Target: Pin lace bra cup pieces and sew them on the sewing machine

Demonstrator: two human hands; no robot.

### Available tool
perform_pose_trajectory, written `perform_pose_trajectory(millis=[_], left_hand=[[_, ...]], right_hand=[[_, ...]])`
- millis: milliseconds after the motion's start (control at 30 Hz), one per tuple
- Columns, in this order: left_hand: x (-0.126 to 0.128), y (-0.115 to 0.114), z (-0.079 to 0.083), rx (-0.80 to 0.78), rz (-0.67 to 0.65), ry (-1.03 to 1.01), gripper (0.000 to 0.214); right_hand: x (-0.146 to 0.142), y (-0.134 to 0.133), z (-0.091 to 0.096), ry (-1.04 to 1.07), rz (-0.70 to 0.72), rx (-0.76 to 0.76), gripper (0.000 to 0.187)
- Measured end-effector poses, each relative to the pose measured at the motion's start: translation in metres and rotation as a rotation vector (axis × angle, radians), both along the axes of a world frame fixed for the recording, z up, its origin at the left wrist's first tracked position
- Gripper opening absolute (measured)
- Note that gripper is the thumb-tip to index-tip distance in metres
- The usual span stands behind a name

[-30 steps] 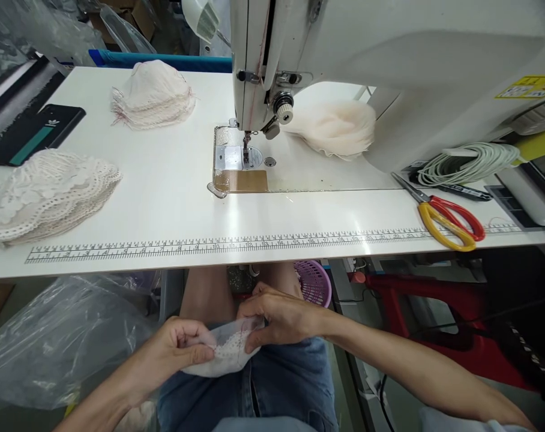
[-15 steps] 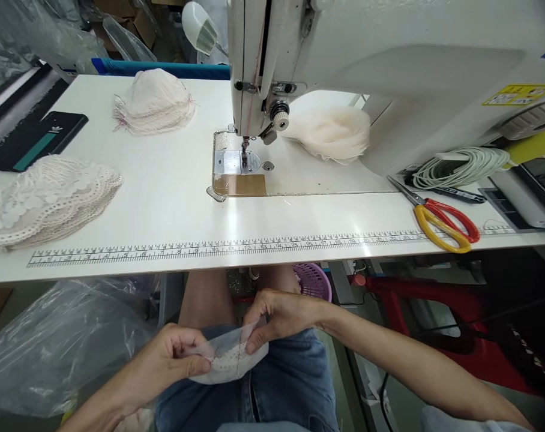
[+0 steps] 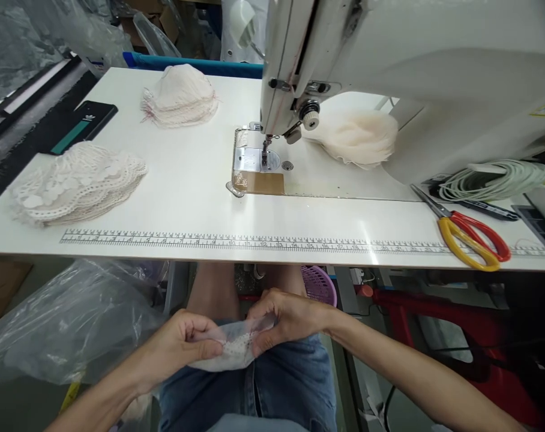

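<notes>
Over my lap, a small piece of white sheer fabric with lace is stretched between both hands. My left hand pinches its left end between thumb and fingers. At the right end, my right hand grips the edge, thumb on top. Dotted lace shows through the sheer layer between the thumbs. The fingertips beneath the fabric are partly hidden. Beyond the hands, on the table, lie a pile of white lace pieces and a pile of cream fabric pieces.
A sewing machine stands at the back, with sheer beige fabric under its arm. Scissors and coiled cord lie to the right. A printed ruler follows the front edge. Plastic sheeting hangs lower left.
My view has turned a little, so the table and machine appear shifted right. Both hands still hold the fabric, its right end now gathered more closely under my right thumb.
</notes>
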State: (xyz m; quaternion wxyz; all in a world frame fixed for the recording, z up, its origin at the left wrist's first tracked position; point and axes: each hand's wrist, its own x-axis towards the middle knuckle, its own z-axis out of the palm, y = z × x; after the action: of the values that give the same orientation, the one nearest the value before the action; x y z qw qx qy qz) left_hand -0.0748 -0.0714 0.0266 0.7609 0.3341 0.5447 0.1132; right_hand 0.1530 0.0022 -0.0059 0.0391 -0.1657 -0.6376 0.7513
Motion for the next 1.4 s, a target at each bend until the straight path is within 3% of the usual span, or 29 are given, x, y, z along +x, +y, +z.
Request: perform_pose_trajectory(millis=[100, 233, 333, 400, 500, 633, 700, 733, 800, 867, 933, 1000, 1033, 1100, 1200, 1267, 1400], left_hand=[[0.002, 0.002, 0.005, 0.003, -0.007, 0.016, 0.034], [-0.001, 0.003, 0.005, 0.065, -0.11, 0.051, 0.036], [-0.002, 0.001, -0.006, 0.13, -0.097, 0.062, 0.04], [0.003, 0.001, -0.015, 0.138, 0.043, 0.019, 0.042], [0.018, 0.007, -0.022, 0.11, 0.365, -0.104, 0.041], [0.03, 0.013, -0.014, -0.042, 0.73, -0.143, 0.028], [0.025, 0.01, -0.009, -0.105, 0.805, -0.139, 0.025], [0.021, 0.007, -0.007, -0.124, 0.781, -0.153, 0.027], [0.009, 0.001, -0.006, -0.113, 0.593, -0.154, 0.033], [0.0, -0.005, -0.008, 0.043, 0.381, -0.033, 0.04], [-0.004, -0.007, -0.009, 0.321, 0.292, 0.198, 0.039], [-0.001, -0.005, -0.009, 0.537, 0.247, 0.351, 0.045], [0.002, -0.002, -0.008, 0.565, 0.192, 0.358, 0.052], [0.009, 0.004, -0.006, 0.487, 0.053, 0.26, 0.057], [0.016, 0.012, -0.006, 0.365, -0.087, 0.141, 0.029], [0.017, 0.015, -0.007, 0.385, -0.123, 0.156, 0.019], [0.013, 0.015, -0.008, 0.405, -0.123, 0.094, 0.023]], right_hand=[[0.0, 0.001, -0.004, 0.014, -0.01, 0.092, 0.028], [-0.001, 0.003, 0.0, -0.019, 0.062, 0.178, 0.022], [-0.01, -0.013, 0.015, -0.215, -0.1, 0.625, 0.018], [-0.022, -0.033, 0.022, -0.323, -0.308, 0.975, 0.027], [-0.042, -0.063, 0.02, -0.261, -0.44, 1.21, 0.065], [-0.051, -0.065, 0.007, -0.262, -0.542, 1.299, 0.03], [-0.044, -0.052, 0.007, -0.134, -0.487, 1.21, 0.031], [-0.039, -0.044, 0.009, -0.063, -0.462, 1.11, 0.031], [-0.028, -0.031, 0.013, -0.031, -0.498, 0.803, 0.025], [-0.019, -0.023, 0.015, -0.099, -0.588, 0.431, 0.02], [-0.016, -0.02, 0.015, -0.136, -0.644, 0.102, 0.024], [-0.014, -0.021, 0.015, -0.1, -0.647, -0.13, 0.03], [-0.014, -0.022, 0.014, -0.083, -0.646, -0.203, 0.033], [-0.011, -0.024, 0.013, -0.074, -0.635, -0.274, 0.036], [-0.004, -0.027, 0.012, -0.095, -0.615, -0.276, 0.037], [0.0, -0.027, 0.011, -0.111, -0.579, -0.263, 0.038], [0.0, -0.026, 0.008, -0.133, -0.502, -0.274, 0.041]])
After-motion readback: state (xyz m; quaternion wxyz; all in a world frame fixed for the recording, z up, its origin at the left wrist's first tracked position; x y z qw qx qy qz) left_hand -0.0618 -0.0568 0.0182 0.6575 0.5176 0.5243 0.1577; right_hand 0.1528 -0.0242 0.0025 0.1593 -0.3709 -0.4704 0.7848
